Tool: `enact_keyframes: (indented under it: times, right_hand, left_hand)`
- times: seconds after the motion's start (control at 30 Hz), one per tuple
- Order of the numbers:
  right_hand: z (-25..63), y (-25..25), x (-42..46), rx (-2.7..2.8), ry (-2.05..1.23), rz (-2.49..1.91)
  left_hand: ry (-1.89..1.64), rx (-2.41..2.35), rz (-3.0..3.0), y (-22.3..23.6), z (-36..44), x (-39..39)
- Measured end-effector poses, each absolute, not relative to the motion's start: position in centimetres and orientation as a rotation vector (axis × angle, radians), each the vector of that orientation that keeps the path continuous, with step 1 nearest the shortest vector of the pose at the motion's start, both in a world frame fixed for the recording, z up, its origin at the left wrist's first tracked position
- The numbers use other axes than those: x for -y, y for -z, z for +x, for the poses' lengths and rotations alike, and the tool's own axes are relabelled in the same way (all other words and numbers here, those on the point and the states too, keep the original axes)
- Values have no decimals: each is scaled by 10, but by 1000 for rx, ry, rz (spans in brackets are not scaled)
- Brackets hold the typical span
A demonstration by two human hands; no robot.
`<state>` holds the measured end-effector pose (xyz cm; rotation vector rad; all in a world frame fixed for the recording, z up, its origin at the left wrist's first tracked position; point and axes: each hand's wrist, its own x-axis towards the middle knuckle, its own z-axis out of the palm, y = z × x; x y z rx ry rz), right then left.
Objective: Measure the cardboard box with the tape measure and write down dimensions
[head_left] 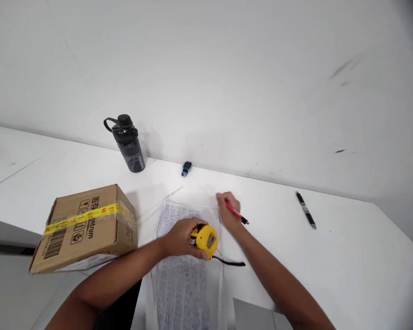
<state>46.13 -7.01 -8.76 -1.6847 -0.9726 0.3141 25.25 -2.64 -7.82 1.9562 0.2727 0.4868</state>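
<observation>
My left hand (182,237) is closed around a yellow tape measure (205,239), whose black wrist strap (230,262) trails to the right. The tape measure is held over a long printed paper sheet (182,293) covered in dense small text, which hangs past the table's near edge. In my right hand (230,208) is a red pen (234,211), gripped as for writing beside the sheet's upper right corner. My fingers hide the pen's tip.
A taped cardboard box (86,229) stands at the left near edge of the white table (351,256). Along the wall are a dark water bottle (129,146) and a small blue watch (186,167). A black pen (305,210) lies at the right.
</observation>
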Motion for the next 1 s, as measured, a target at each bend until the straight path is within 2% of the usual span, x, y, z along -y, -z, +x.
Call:
enact_keyframes:
  times: [0.13, 0.47, 0.77, 1.0]
  right_hand:
    - [442, 86, 66, 1248, -741, -1507]
    - [441, 91, 73, 1337, -441, -1752]
    - [444, 87, 73, 1197, -568, -1728]
    - [451, 87, 69, 1180, -701, -1696]
  left_hand:
    - [-634, -103, 2187, 83, 255, 26]
    - [-605, -114, 2210, 86, 256, 25]
    - [-452, -209, 2160, 77, 257, 26]
    - [-489, -145, 2160, 78, 260, 26]
